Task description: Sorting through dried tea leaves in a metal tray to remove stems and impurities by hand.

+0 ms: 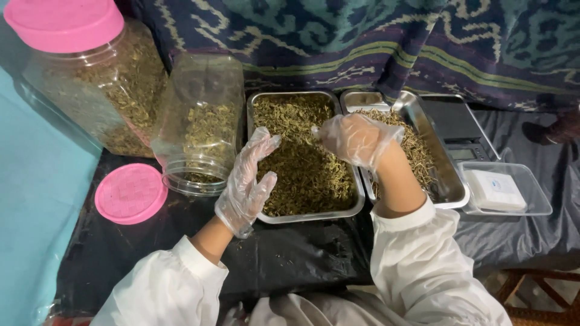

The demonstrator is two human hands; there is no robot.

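From the head view, dried greenish herb (302,169) filled a shallow steel tray (314,215) on the black-covered counter (290,253). The gloved left hand (248,184) hovered open at the tray's edge; the gloved right hand (356,140) pinched herb bits above it. An open plastic jar (202,121) lay tilted alongside, its pink lid (130,193) nearby.

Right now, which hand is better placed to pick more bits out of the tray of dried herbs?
Probably the right hand: its pinched fingertips are over the herbs in the left tray. The left hand, open, is at that tray's near-left edge.
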